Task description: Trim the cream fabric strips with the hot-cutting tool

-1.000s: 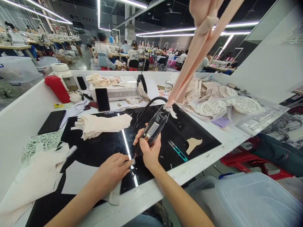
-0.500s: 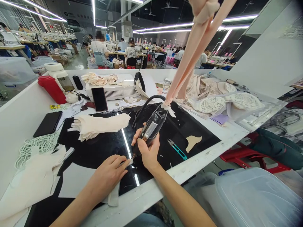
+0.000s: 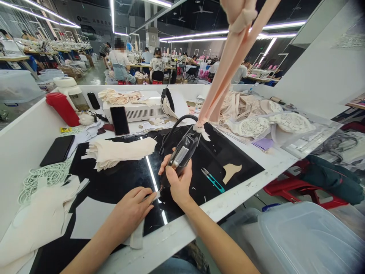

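Observation:
My right hand (image 3: 179,179) is wrapped round a black corded handheld tool (image 3: 182,150) with a silvery panel on its body. The tool tilts down to the left, and its thin metal tip is close beside my left fingertips. My left hand (image 3: 134,209) presses on a light grey strip (image 3: 155,195) on the black work surface (image 3: 199,182), fingers together; the middle of the strip is hidden under the hand. A knotted pink fabric band (image 3: 219,76) runs up from the tool's top. Teal thread snips (image 3: 213,180) lie right of my right hand, beside a beige offcut (image 3: 232,172).
A stack of cream fabric pieces (image 3: 119,150) lies behind my left hand. More fabric (image 3: 37,224) and a pale green cord bundle (image 3: 42,179) are at left. Two phones, a vented white box (image 3: 142,111) and a red bottle (image 3: 62,109) stand behind. Lacy bra cups (image 3: 273,123) lie at right.
The view has shifted very slightly. Both hands, the tool and the strip keep almost the same places.

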Tool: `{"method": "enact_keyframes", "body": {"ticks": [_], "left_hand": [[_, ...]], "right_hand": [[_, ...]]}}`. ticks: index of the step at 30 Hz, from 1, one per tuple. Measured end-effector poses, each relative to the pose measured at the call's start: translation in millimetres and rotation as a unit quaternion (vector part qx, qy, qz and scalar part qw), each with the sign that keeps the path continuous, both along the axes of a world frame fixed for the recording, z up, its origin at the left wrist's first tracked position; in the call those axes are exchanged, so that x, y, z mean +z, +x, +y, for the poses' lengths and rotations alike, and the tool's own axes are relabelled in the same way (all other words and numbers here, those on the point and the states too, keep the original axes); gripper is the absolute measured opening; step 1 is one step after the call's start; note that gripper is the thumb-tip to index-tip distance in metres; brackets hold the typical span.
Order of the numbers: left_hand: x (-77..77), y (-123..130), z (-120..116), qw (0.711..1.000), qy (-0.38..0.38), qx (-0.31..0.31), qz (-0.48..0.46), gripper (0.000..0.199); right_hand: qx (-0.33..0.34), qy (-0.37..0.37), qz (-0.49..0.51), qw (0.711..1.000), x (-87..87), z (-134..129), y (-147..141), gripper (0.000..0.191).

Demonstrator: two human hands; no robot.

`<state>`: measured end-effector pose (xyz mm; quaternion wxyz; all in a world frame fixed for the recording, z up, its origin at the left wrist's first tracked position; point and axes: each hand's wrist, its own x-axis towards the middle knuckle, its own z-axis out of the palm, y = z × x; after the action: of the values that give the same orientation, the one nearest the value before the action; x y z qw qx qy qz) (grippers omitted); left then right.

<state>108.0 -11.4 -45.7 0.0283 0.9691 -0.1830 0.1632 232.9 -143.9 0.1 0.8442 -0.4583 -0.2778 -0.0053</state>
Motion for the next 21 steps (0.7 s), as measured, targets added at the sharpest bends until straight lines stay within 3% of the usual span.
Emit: {"method": "enact_keyframes", "body": {"ticks": [21], "left_hand": [[-2.9,-1.6,2.0,0.997,-0.081,0.003,0.003,0.032]], "right_hand": [[-0.003,-0.010,0.004,1.000,-5.5,-5.5,-7.9,0.037]]}}
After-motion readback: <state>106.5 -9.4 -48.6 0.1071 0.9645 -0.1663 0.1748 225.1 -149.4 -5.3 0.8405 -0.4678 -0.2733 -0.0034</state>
